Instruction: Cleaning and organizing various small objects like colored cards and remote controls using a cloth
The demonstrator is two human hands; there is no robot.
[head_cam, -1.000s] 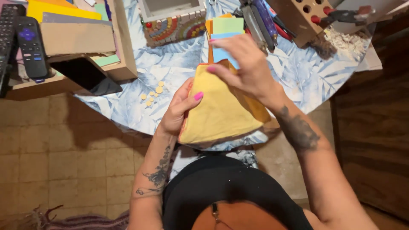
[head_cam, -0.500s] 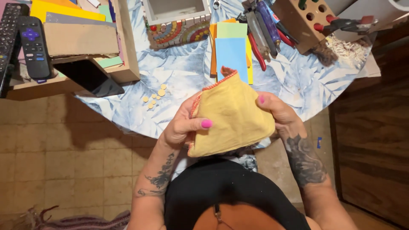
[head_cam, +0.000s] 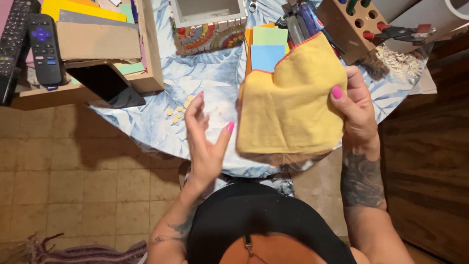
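**Yellow cloth held up in the right hand, left hand free**

The right hand (head_cam: 359, 110) holds a folded yellow cloth (head_cam: 288, 105) above the near edge of the desk (head_cam: 205, 83). Its grip is pinched on the cloth's right side, the thumb lying across the front of the fabric and the fingers hidden behind it. The cloth hangs in the air, with an orange stitched hem along its upper and left edges, and it covers part of the desk below.

The left hand (head_cam: 205, 142) is just beside the cloth and apart from it. Its grip is spread, fingers pointing up and thumb angled toward the cloth, holding nothing.

The desk is round and covered with a blue-and-white leaf-print sheet. Behind the cloth's top left corner lie coloured paper sheets (head_cam: 267, 46), green, blue and orange. A small cluster of yellow discs (head_cam: 178, 110) lies on the desk just beyond the left hand's fingertips. Farther back stands a mosaic box (head_cam: 210, 24), open at the top. To the right of it is a wooden block (head_cam: 354, 24) with round holes, and red-handled pliers (head_cam: 400, 33) lie beside that.

At the left, a wooden tray (head_cam: 146, 58) holds cardboard and coloured card, with a dark phone (head_cam: 105, 85) leaning at its front. Two remotes (head_cam: 43, 46) lie at the far left.
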